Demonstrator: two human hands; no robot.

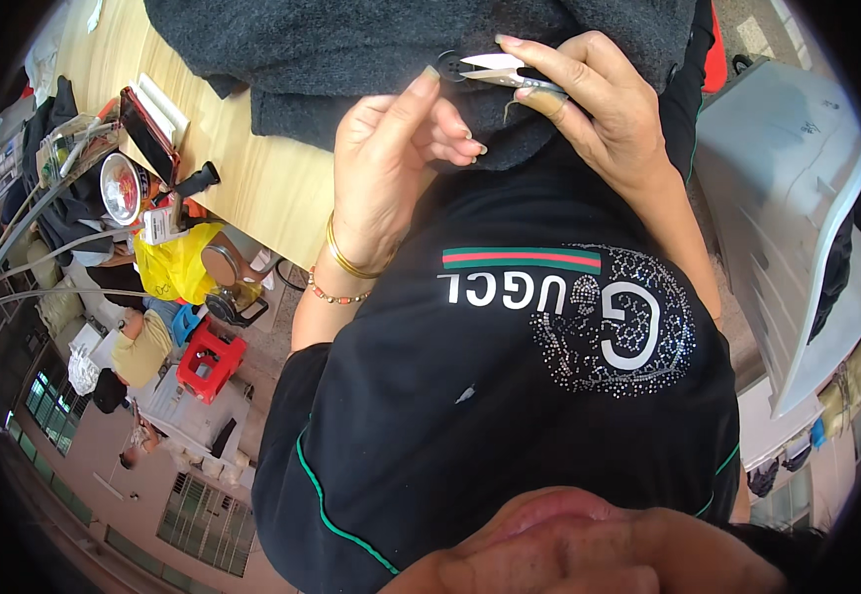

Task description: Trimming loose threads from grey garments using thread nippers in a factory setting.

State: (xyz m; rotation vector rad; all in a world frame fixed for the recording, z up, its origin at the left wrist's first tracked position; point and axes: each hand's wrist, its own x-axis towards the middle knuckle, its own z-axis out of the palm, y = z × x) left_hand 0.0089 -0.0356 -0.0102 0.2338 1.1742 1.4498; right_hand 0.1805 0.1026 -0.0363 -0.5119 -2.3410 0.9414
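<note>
A dark grey knit garment [351,59] spreads over the table's near edge and toward my lap. On it lies a round black button [452,67] with small holes. My right hand [604,109] grips silver thread snips [506,71], their blades pointing left and their tips at the button's right side. A short pale thread [508,109] hangs below the snips. My left hand [391,139] is by the button's left edge, thumb tip close against it and the other fingers curled. Whatever that thumb pinches is hidden.
At left, the pale wooden table [272,193] holds a phone in a red case [148,134] and a cup [124,188]. Beyond are a yellow bag [178,265], a red stool [210,361] and other people at work. A pale grey panel [782,158] stands at right.
</note>
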